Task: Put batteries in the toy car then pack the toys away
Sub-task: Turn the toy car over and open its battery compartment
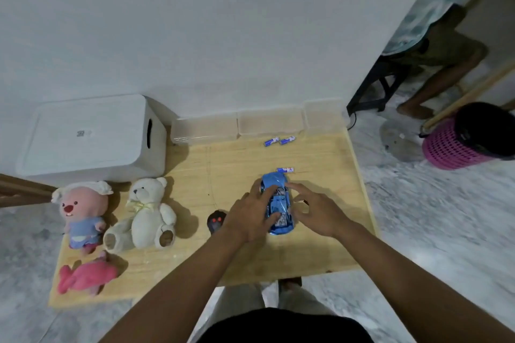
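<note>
**Both hands on the blue car, batteries loose on the desk**

We have both hands around the blue toy car (pixel 277 203), which lies on the wooden desk (pixel 320 231) right of centre. Our left hand (pixel 250 220) lies over the car's left flank, fingers curled onto its body and thumb near its rear end. Our right hand (pixel 315 211) sits at the car's right side with fingers spread and slightly bent; we cannot tell whether it grips the car or only touches it.

One battery (pixel 285 169) lies just beyond the car's far end. Two more batteries (pixel 279 140) lie side by side nearer the wall, just in front of the clear containers.

Three clear plastic containers (pixel 269 125) stand in a row against the wall along the desk's far edge; nothing shows inside them. To their left stands a white lidded storage box (pixel 92 136), closed, so its contents are hidden.

A dark remote control (pixel 216 221) lies just left of our left hand. Farther left lie a white teddy bear (pixel 147 214), a pink plush in a blue top (pixel 82 214), and a pink soft toy (pixel 86 276) near the desk's front left corner.
</note>
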A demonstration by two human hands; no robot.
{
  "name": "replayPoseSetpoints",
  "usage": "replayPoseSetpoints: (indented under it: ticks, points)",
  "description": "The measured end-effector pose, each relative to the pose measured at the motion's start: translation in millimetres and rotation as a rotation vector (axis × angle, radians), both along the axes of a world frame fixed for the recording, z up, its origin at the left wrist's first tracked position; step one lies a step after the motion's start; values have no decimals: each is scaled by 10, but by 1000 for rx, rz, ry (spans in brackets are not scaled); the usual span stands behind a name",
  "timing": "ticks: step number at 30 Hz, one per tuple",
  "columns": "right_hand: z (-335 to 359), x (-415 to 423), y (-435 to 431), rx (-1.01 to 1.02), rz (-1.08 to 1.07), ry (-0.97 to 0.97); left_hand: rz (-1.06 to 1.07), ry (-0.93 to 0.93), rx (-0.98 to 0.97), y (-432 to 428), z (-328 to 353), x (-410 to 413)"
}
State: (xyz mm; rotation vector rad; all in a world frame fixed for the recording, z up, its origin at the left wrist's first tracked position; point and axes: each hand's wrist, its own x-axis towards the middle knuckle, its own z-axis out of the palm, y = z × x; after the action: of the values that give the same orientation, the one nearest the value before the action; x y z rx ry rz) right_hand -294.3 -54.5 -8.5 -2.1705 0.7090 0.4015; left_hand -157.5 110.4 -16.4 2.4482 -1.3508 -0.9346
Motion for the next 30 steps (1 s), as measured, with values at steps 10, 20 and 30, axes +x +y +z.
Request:
replayPoseSetpoints:
  ticks: [10,20,30]
  points:
    - [-117,-104,37,331,-197,-111,140,75,-63,47,-13,-247]
    - [349,-177,34,443,-281,-340,605,471,-468,155,340,-469]
    - [547,-233,32,641,-337,-280,623,604,-535,128,590,-566]
